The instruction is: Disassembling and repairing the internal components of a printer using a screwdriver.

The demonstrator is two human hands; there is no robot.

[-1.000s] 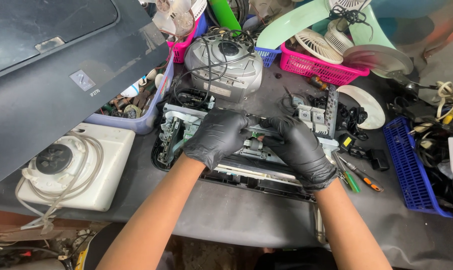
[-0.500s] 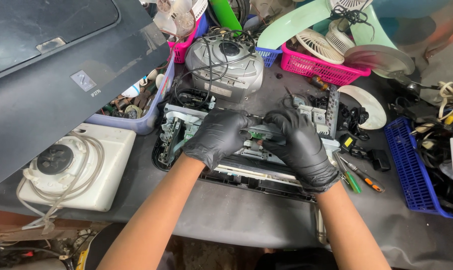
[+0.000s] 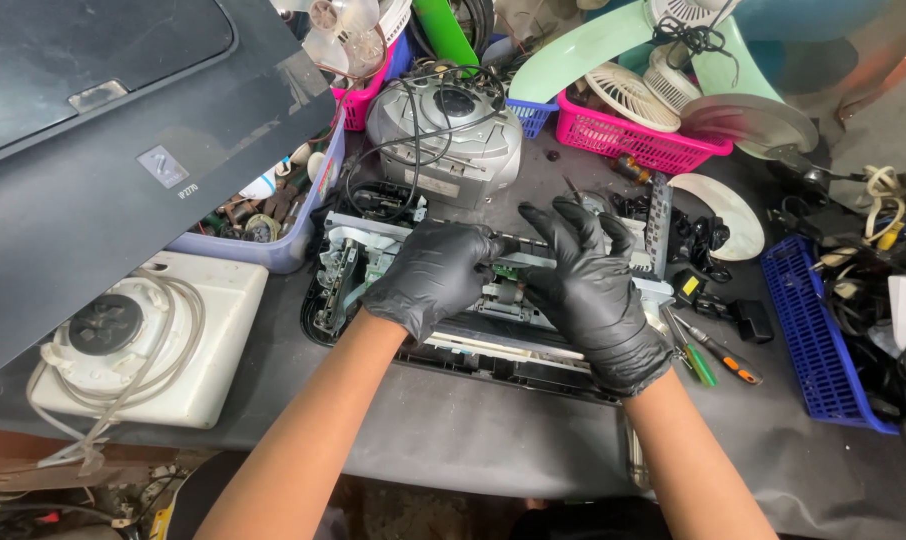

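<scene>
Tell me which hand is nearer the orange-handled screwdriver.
Right. The right hand rests on the opened printer, just left of the orange-handled screwdriver lying on the table. The left hand is farther left, across the printer.

A small square silver-grey label (image 3: 163, 166) sits on the dark lid of the printer cover (image 3: 123, 150) in the upper left of the frame, turned at a slant, with a short line of pale print just below and to its right. Higher on the same lid, a narrow grey rectangular tab (image 3: 98, 95) lies in the glossy darker panel. Right of centre, a small yellow sticker (image 3: 690, 287) shows on a black part beside the opened machine. No screens, signs or packages can be made out elsewhere.
</scene>
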